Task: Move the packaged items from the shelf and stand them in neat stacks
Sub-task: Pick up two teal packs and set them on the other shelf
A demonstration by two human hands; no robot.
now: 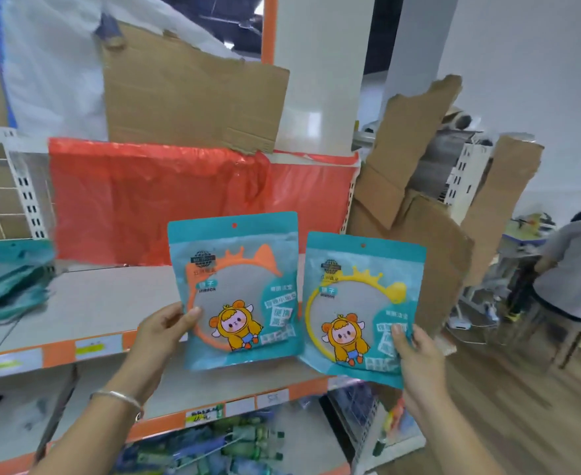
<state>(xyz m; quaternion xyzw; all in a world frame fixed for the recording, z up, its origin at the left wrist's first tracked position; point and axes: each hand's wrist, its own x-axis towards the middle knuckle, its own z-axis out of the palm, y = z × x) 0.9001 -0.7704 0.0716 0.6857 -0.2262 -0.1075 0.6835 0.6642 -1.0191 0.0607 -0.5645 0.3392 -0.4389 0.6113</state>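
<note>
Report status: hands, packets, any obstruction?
Left hand grips orange mirror packet. Right hand grips yellow mirror packet. Both upright, held above shelf. No obstruction seen.

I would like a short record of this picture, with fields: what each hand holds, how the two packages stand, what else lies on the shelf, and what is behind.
left hand: grips the lower left edge of the orange-ring mirror package
right hand: grips the lower right edge of the yellow-ring mirror package
packages: upright, side by side, fronts to the camera, held in front of the shelf
also on shelf: pile of teal packages lying at the left, blurred
behind: red plastic sheet, with cardboard above it
</note>
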